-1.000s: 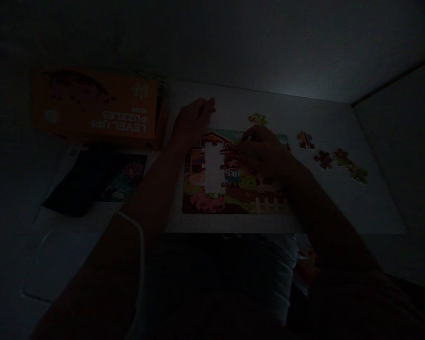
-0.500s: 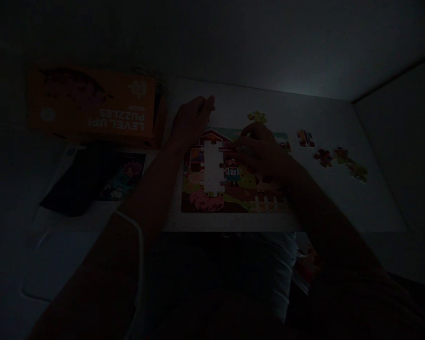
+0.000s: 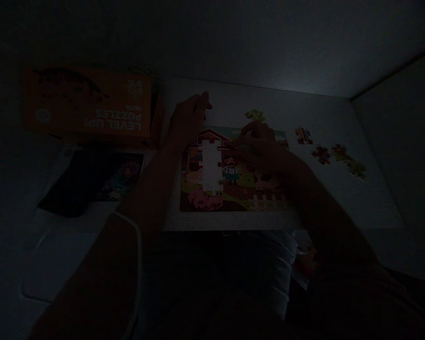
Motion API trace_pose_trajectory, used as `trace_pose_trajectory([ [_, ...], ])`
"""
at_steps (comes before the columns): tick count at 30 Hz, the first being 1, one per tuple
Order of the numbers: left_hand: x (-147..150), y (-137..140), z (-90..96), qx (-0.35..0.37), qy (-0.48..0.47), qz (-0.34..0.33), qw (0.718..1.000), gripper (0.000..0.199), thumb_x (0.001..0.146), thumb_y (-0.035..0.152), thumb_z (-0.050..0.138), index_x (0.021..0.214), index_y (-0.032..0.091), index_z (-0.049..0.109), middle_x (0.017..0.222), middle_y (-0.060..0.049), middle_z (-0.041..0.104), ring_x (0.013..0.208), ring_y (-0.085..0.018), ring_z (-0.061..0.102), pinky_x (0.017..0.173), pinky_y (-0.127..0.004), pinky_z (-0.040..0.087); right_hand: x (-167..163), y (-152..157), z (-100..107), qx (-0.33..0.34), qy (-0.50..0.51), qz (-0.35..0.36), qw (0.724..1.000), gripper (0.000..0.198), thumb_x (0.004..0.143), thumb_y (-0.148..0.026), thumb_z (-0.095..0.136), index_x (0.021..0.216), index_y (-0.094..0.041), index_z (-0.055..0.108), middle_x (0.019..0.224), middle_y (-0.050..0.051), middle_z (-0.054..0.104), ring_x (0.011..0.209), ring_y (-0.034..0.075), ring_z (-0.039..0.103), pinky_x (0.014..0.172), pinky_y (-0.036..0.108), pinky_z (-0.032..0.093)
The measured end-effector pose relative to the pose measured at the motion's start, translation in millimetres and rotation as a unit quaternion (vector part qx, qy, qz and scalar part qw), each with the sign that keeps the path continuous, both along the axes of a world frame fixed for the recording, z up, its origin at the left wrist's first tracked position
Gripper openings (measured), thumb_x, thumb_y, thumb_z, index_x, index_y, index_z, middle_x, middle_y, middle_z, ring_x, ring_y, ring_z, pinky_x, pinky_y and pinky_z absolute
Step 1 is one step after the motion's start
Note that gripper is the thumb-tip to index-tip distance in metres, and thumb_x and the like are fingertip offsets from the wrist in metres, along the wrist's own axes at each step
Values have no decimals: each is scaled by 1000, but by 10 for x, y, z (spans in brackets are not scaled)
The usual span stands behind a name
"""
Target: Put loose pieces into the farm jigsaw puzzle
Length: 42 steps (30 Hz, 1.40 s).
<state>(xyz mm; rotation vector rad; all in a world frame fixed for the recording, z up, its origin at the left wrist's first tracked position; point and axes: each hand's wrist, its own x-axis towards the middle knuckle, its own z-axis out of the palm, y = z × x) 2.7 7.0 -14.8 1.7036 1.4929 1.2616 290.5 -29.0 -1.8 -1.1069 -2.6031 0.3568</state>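
Head view: a farm jigsaw [image 3: 230, 171] was mostly assembled, a gap left beside the right hand's [image 3: 265, 147] fingers, loose pieces [image 3: 321, 155] beyond, any grip, left hand [image 3: 187, 114] included, indiscernible.

Orange box [image 3: 88, 105], left of the puzzle [image 3: 237, 192]: pale lettering [image 3: 113, 121] on the end nearer the puzzle reads "LEVEL UP! PUZZLES", upside down to camera. Tiny line next to it, too blurred to read. Pale emblem [image 3: 135, 87] also on the end toward the puzzle. Round badge [image 3: 42, 115] at the end farther from the puzzle, print illegible.
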Motion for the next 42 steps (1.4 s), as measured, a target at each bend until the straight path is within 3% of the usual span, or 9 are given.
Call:
trace_pose_trajectory([
  [3, 1, -3, 5, -6, -3, 2, 1000, 55, 115, 73, 43, 99, 31, 76, 94, -8, 73, 98, -31, 69, 88, -43, 49, 22, 17, 14, -5, -7, -8, 1000, 32, 118, -49, 64, 132, -33, 88, 138, 17, 67, 137, 43, 62, 118, 65, 47],
  [10, -3, 3, 10, -7, 18, -3, 1000, 58, 118, 72, 42, 100, 28, 76, 92, -8, 73, 94, -28, 69, 86, -42, 47, -32, 14, -6, 20, -3, -7, 1000, 36, 114, -61, 69, 125, -32, 86, 136, 17, 67, 133, 44, 64, 112, 66, 51],
  [17, -33, -36, 77, 15, 22, -1, 1000, 54, 119, 64, 48, 102, 24, 79, 90, -7, 74, 83, -23, 67, 79, -40, 44, -42, 1, 160, 71, -58, -15, 996, 32, 116, -52, 71, 142, -37, 81, 147, 14, 68, 137, 42, 64, 116, 65, 51],
  [20, -43, -61, 133, -10, 30, 8, 999, 49, 118, 63, 51, 102, 26, 80, 94, -7, 76, 88, -25, 68, 81, -39, 45, 344, 204, 296, 103, -10, -84, 991, 38, 116, -54, 69, 148, -36, 77, 144, 13, 71, 126, 36, 70, 114, 60, 56],
  [23, -49, -82, 209, -24, 44, 16, 999, 47, 120, 52, 49, 108, 20, 82, 94, -7, 73, 88, -23, 67, 81, -36, 45, 1054, 392, 381, 114, 80, -205, 969, 42, 111, -62, 72, 140, -33, 80, 135, 12, 75, 107, 31, 73, 99, 50, 64],
  [28, -60, -79, 268, -64, 44, 13, 997, 47, 122, 47, 48, 119, 14, 82, 96, -5, 70, 90, -19, 65, 81, -31, 45, 1957, 334, 200, 66, 120, -334, 933, 49, 99, -63, 79, 131, -26, 83, 124, 15, 77, 94, 29, 73, 92, 52, 65],
  [33, -68, -61, 244, -74, 47, 15, 996, 49, 122, 47, 47, 119, 14, 82, 96, -5, 69, 88, -20, 65, 80, -32, 45, 1973, 240, -21, -9, 24, -344, 939, 73, 83, -74, 94, 141, -32, 84, 143, 17, 71, 122, 42, 74, 116, 67, 56],
  [36, -77, -63, 237, -76, 39, 13, 996, 49, 122, 49, 46, 119, 16, 81, 97, -5, 68, 89, -20, 64, 80, -32, 46, 1919, 257, -30, -20, 14, -327, 945, 68, 82, -79, 94, 133, -35, 86, 147, 16, 70, 134, 46, 70, 122, 70, 50],
  [42, -107, -36, 149, -48, 48, -1, 998, 56, 121, 62, 44, 114, 20, 80, 95, -4, 68, 88, -21, 62, 80, -36, 45, 1925, 253, -59, -69, 164, -284, 942, 62, 77, -75, 98, 112, -31, 71, 112, 6, 78, 94, 30, 71, 88, 48, 61],
])
